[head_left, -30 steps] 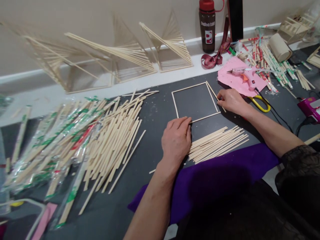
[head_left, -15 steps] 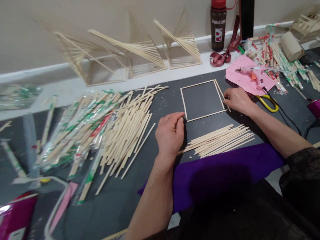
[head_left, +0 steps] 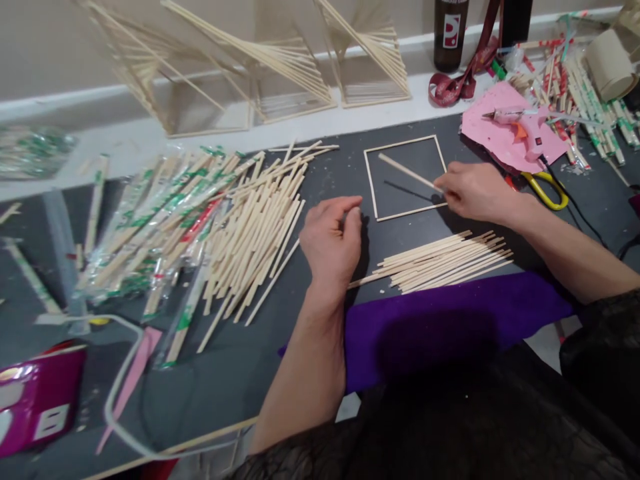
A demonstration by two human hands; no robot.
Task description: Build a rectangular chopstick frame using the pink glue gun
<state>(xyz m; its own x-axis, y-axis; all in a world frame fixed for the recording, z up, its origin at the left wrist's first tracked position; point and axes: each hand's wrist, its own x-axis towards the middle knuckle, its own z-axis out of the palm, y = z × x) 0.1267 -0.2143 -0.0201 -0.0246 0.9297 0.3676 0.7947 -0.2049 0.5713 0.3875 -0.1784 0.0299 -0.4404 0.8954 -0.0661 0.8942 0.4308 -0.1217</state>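
Note:
A square frame of thin wooden chopsticks (head_left: pixel 371 183) lies flat on the dark grey tabletop in front of me. My right hand (head_left: pixel 475 190) pinches one loose chopstick (head_left: pixel 407 170) near its end. That stick is raised over the frame, pointing left and away from me, and its shadow falls inside the square. The hand covers the frame's near right corner. Just left of the frame is my left hand (head_left: pixel 333 240), its index finger and thumb apart and nothing visible between them. Several loose chopsticks (head_left: pixel 445 263) lie between the frame and a purple cloth (head_left: pixel 390 333).
A big pile of chopsticks (head_left: pixel 265 233) and wrapped packets (head_left: pixel 150 233) fills the left side. A pink glue gun (head_left: pixel 525 127), on pink paper (head_left: pixel 480 117), and yellow-handled scissors (head_left: pixel 555 193) are at right. Twisted stick structures (head_left: pixel 295 73) and a bottle (head_left: pixel 447 40) stand along the wall.
My right hand has lifted the chopstick from beside the frame's right side and swung it leftward over the square. My left hand has drawn slightly away from the frame's corner. The view has tilted down.

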